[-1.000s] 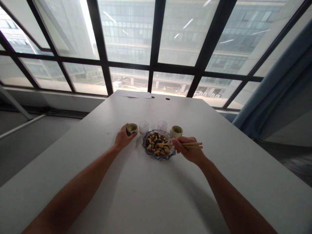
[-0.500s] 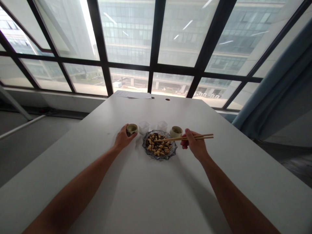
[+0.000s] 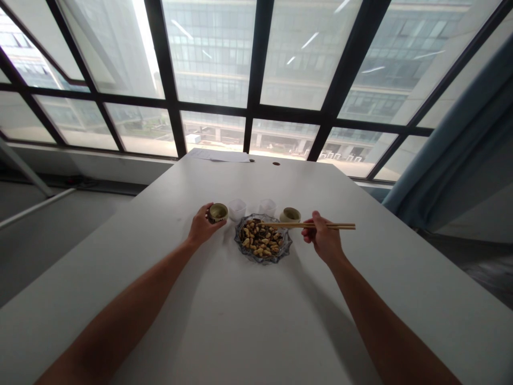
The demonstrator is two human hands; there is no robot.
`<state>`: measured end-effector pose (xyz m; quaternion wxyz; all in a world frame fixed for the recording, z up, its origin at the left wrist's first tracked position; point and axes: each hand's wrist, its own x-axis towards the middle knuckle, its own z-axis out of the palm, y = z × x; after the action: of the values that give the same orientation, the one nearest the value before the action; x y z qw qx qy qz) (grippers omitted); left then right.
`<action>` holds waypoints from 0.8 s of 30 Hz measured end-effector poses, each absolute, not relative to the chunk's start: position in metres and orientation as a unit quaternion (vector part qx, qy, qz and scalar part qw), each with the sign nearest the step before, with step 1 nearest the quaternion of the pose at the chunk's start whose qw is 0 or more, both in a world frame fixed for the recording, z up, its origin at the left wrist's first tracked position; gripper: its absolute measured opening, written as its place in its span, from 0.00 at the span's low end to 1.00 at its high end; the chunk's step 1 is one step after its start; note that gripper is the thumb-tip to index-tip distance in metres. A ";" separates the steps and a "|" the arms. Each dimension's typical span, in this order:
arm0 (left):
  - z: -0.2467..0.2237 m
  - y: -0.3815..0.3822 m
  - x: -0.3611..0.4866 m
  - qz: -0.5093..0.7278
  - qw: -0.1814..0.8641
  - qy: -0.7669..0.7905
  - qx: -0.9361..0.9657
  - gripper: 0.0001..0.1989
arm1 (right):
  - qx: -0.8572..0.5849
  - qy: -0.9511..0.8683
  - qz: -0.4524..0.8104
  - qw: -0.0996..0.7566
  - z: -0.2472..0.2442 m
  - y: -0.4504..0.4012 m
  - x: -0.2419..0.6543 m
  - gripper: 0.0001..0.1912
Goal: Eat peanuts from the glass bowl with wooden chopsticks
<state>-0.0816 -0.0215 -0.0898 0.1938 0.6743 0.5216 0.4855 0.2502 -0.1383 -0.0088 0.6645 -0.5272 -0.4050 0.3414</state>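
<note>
My left hand (image 3: 203, 224) is closed round the side of a small greenish ceramic cup (image 3: 218, 213), left of the plate. In my right hand (image 3: 323, 235) is a pair of wooden chopsticks (image 3: 340, 226), pointing left over a scalloped glass plate (image 3: 263, 261). Peanuts (image 3: 262, 251) in their shells and darker seeds fill the plate. The chopstick tips are at the far side of the heap; whether they grip anything is too small to tell. A second ceramic cup (image 3: 290, 215) stands behind the chopsticks, close to my right hand.
Two clear plastic cups (image 3: 237, 209) (image 3: 267, 207) stand behind the plate between the ceramic cups. White paper (image 3: 228, 156) lies at the far edge of the white table (image 3: 224, 321). Beyond are large windows, with a blue curtain (image 3: 444, 139) at the right.
My right hand has shifted slightly right with the chopsticks, and their tips have moved up toward the far side of the heap. The left-hand cup is tipped a little more toward me.
</note>
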 end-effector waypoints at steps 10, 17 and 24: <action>-0.089 -0.023 -0.080 0.529 0.126 0.470 0.695 0.34 | -0.492 -0.593 0.303 0.561 0.011 -0.167 0.224 0.29; -0.090 -0.022 -0.080 0.516 0.129 0.521 0.667 0.34 | -0.512 -0.469 0.316 0.646 0.006 -0.150 0.237 0.29; -0.095 -0.015 -0.083 0.489 0.192 0.576 0.627 0.37 | -0.504 -0.391 0.311 0.705 0.001 -0.139 0.252 0.26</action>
<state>-0.0829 -0.0153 -0.0950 0.1923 0.6266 0.5759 0.4885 0.2517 -0.1393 0.0014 0.7047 -0.5040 -0.3905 0.3112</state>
